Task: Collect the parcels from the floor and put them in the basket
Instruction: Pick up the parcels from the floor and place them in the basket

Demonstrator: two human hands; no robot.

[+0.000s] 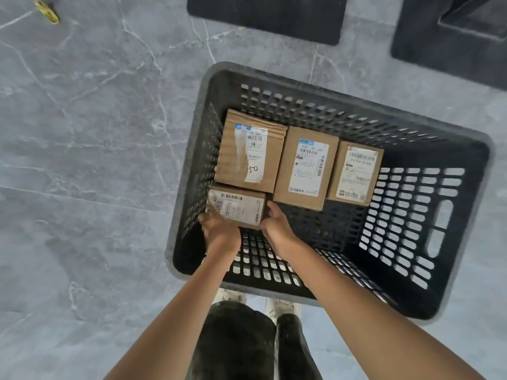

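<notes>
Floor (82, 187) basket (406, 215): parcel (237, 205) btwn L hand (219, 231), R hand (277, 226).

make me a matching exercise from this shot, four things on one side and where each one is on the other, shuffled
Things
1. small parcel
2. parcel marked 50
3. parcel labelled 530 D5 069
4. yellow object

Places
A. on the grey floor, outside the basket
B. far-left corner of the basket
C. held between left hand and right hand, by the basket's left wall
D. middle of the far row of three

Pairs: 1-C, 2-B, 3-D, 4-A
</notes>
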